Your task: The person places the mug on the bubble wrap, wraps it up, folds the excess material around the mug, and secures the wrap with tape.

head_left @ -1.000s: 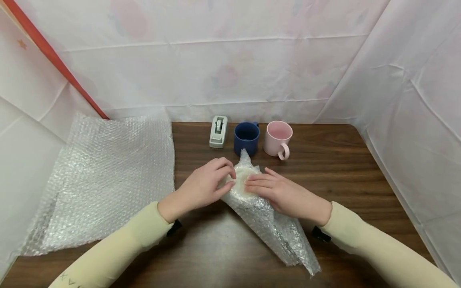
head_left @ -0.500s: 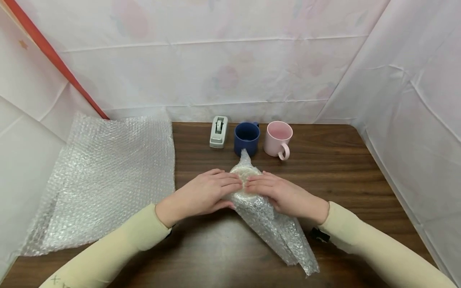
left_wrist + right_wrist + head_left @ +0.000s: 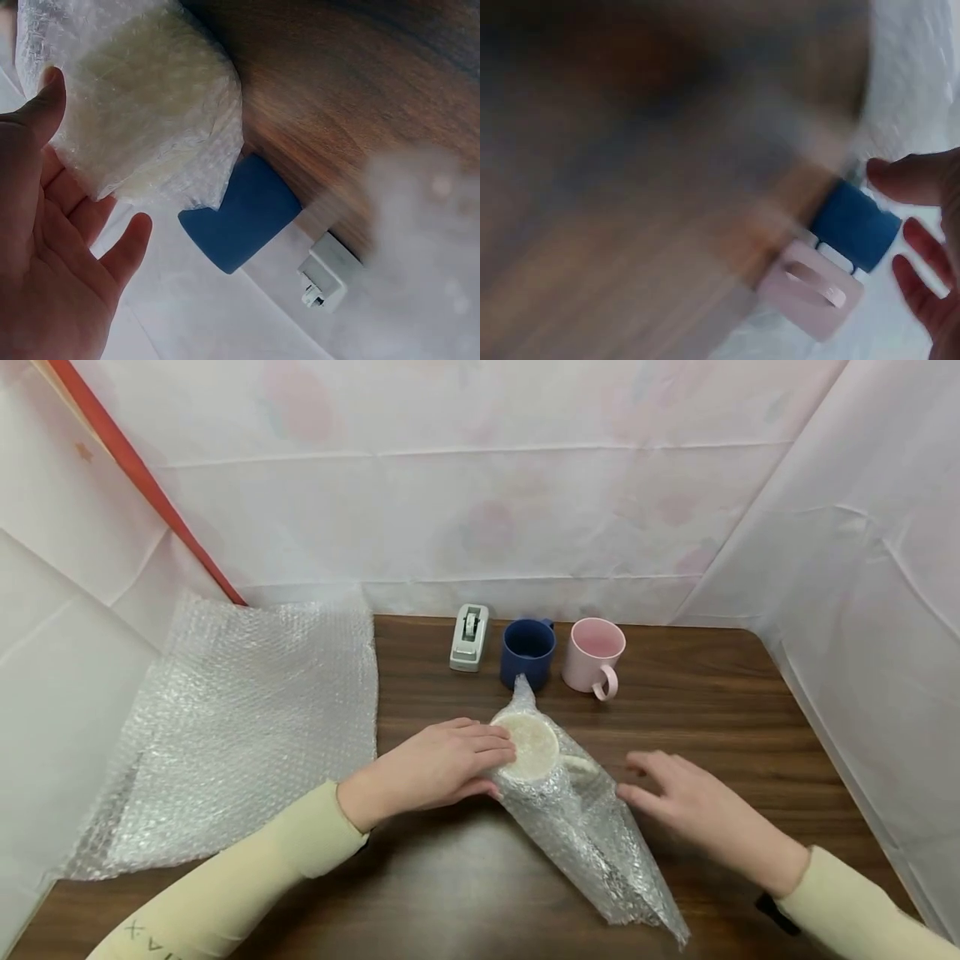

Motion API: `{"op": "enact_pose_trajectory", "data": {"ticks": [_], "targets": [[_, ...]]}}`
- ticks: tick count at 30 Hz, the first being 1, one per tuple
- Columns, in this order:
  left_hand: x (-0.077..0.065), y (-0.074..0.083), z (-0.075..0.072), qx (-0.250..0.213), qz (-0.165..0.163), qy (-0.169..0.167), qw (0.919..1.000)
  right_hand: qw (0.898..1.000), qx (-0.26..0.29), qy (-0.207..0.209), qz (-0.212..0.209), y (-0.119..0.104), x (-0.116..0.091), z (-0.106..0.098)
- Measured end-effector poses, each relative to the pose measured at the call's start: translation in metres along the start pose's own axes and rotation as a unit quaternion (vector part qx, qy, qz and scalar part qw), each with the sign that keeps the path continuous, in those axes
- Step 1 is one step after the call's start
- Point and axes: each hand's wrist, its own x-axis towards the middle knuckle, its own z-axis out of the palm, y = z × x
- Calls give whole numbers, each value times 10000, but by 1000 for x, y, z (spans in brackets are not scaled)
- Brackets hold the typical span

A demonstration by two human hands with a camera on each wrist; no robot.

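A cream mug (image 3: 531, 745) stands partly wrapped in a sheet of bubble wrap (image 3: 573, 831), its handle showing through on the right. One twisted end of the wrap points toward the blue mug; a long loose flap trails toward the front right. My left hand (image 3: 438, 762) rests its nearly straight fingertips on the mug's top left edge, thumb low at its side. In the left wrist view the wrapped mug (image 3: 150, 105) fills the space beside the spread fingers. My right hand (image 3: 693, 806) hovers to the right of the wrap, holding nothing, thumb and fingers apart.
Behind the wrapped mug stand a blue mug (image 3: 527, 653), a pink mug (image 3: 594, 656) and a white tape dispenser (image 3: 469, 638). Another large bubble wrap sheet (image 3: 255, 735) lies flat on the left of the wooden table (image 3: 427, 893). White curtains (image 3: 465, 510) enclose the back and sides.
My right hand has left the top of the wrapped mug and moved right, uncovering the handle. My left fingers have straightened from a curl and stay on the mug. The view has shifted slightly.
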Motion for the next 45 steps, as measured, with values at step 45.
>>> {"op": "enact_pose_trajectory", "data": {"ticks": [45], "targets": [[16,27,17,335,-605,953,9930,9355,1177,3322,-254,-28,77,36]]}}
